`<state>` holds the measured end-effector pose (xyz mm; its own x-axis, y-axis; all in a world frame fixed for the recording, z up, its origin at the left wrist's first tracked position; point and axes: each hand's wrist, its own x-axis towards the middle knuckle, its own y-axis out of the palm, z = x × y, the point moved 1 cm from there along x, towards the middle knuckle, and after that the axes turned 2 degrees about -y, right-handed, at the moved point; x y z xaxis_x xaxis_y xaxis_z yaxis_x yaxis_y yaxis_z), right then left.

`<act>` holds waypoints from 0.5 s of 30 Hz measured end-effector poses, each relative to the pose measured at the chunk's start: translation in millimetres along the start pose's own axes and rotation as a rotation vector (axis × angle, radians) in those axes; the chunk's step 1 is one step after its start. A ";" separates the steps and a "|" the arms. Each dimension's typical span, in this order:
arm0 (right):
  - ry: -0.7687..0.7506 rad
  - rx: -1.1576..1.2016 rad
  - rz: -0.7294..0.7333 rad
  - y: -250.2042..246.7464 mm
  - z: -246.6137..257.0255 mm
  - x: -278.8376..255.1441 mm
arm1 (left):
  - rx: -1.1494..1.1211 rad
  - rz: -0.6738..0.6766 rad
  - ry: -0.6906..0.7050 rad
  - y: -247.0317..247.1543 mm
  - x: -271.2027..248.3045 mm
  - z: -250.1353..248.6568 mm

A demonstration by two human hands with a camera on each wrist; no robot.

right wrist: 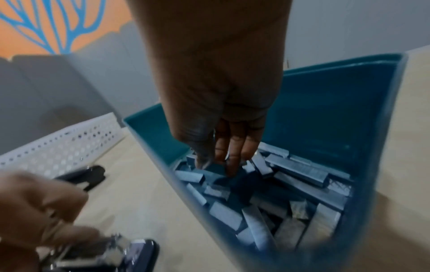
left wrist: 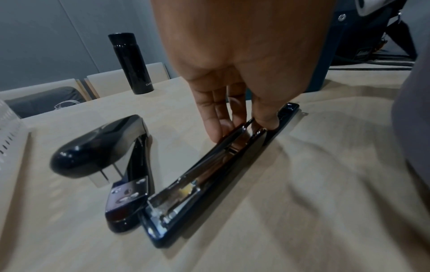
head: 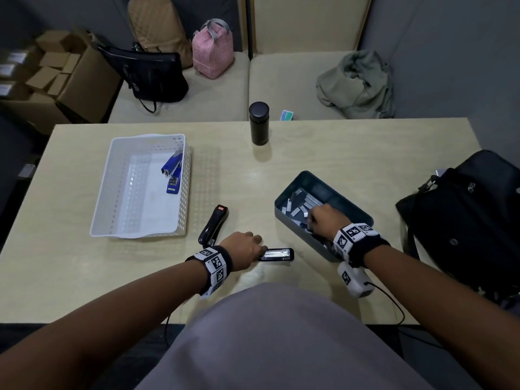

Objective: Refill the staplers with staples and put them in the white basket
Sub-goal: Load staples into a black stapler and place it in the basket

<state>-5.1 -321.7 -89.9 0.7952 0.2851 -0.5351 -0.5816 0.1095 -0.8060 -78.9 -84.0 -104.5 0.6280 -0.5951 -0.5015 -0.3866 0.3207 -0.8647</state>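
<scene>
A black stapler lies swung open on the table: its lid [head: 213, 225] points away, and its base with the shiny staple channel [head: 277, 254] lies toward me. My left hand [head: 263, 249] pinches the channel's rails between thumb and fingers [left wrist: 218, 125]. The channel [left wrist: 209, 165] looks bare. My right hand [head: 311, 220] reaches into the teal tray [head: 351, 204]. Its fingers [right wrist: 232, 158] point down among loose staple strips [right wrist: 302, 171], and no strip is visibly held. A blue stapler [head: 172, 171] lies in the white basket [head: 112, 192] at the left.
A black flask [head: 259, 123] stands at the table's far edge. A black bag [head: 467, 220] sits on the table's right side. Behind the table a sofa holds bags and a green garment [head: 357, 83]. Cardboard boxes [head: 62, 74] are stacked at the far left.
</scene>
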 end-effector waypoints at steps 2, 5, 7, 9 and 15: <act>0.010 0.142 -0.015 -6.6 -2.5 -0.7 | 0.007 0.000 0.004 0.5 0.5 0.5; 0.017 0.314 -0.018 -14.2 -6.5 -2.8 | 0.015 0.000 0.014 2.5 0.6 1.2; 0.035 0.505 -0.027 -17.8 -9.0 -5.3 | 0.018 -0.004 0.021 2.7 0.9 1.6; 0.012 0.660 -0.088 -26.1 -8.5 -8.8 | 0.022 -0.007 0.027 2.6 1.4 1.8; -0.112 0.956 -0.204 -64.5 20.9 -27.0 | 0.030 -0.031 0.029 3.5 -0.9 2.2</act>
<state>7.4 -316.5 -18.1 0.9037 0.2581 -0.3416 -0.3675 0.8770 -0.3096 -79.3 -80.7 -107.2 0.6198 -0.6259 -0.4735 -0.3467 0.3230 -0.8806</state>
